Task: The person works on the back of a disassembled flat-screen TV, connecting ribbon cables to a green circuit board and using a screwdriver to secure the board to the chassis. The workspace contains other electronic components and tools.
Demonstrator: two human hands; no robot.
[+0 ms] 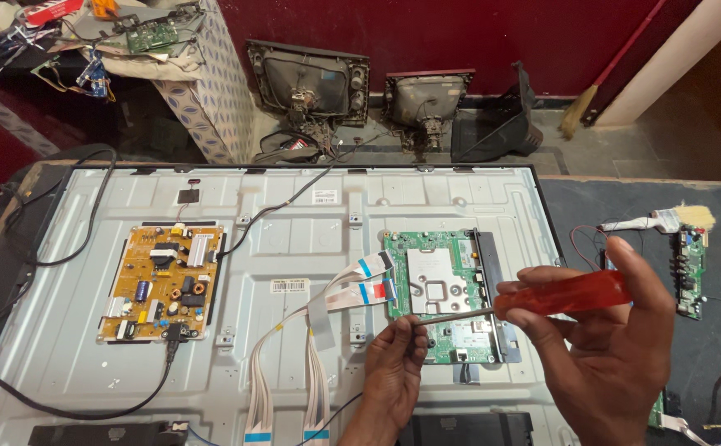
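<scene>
A flat television lies face down with its grey metal back panel (294, 239) exposed. My right hand (604, 347) grips a screwdriver by its red translucent handle (567, 293), the shaft pointing left. My left hand (393, 367) pinches the tip of the shaft (451, 315) between its fingers, just in front of the green main board (435, 285). White flat ribbon cables (327, 301) run from that board down toward the panel's near edge. A yellow-brown power supply board (162, 282) sits on the left of the panel, with a black cable (63, 405) plugged into it.
A small green circuit board (691, 263) and a paintbrush (666, 220) lie on the dark table at right. Old tube television parts (311, 87) stand on the floor behind. A cluttered table with a patterned cloth (203, 91) stands at back left. A broom (583, 107) leans on the wall.
</scene>
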